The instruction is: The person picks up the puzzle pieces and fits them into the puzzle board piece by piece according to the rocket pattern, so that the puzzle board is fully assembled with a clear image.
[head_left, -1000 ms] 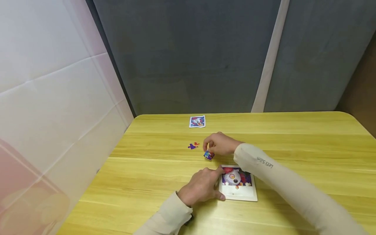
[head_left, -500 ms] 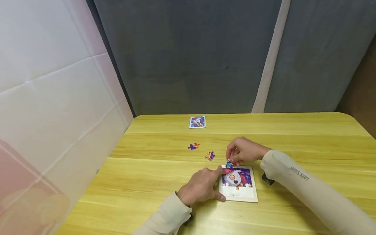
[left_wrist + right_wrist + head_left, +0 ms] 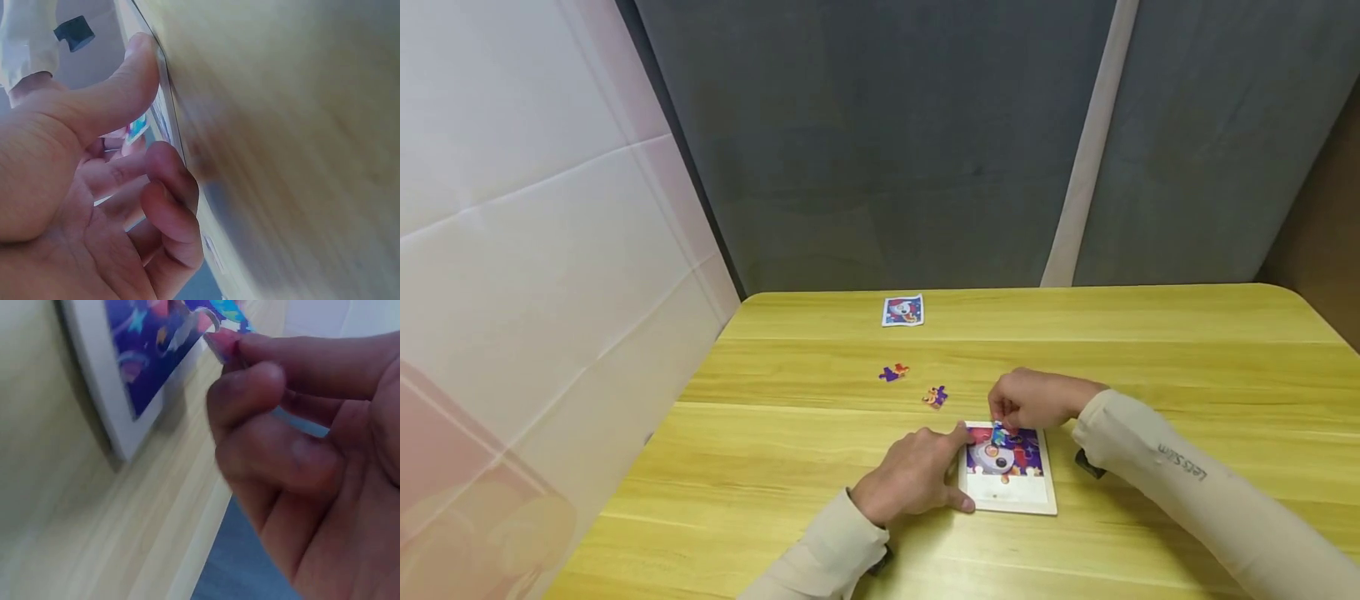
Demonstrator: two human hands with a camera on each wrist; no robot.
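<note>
Now my right hand (image 3: 1030, 402), its grip pinching a puzzle piece (image 3: 998, 433) fetched from the desk (image 3: 1150, 350), reaches the puzzle frame (image 3: 1007, 496), steadied by my left hand (image 3: 917, 479), so fitting can start.

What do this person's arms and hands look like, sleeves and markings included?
Both arms wear long, close-fitting beige sleeves that end at the wrists. The right sleeve carries small dark lettering along the forearm. The left hand and right hand are bare, without gloves. A small dark object sits under each wrist.

Left hand (image 3: 917, 477) flat, fingers spread, right hand (image 3: 1028, 400) fingertips pinched
</note>
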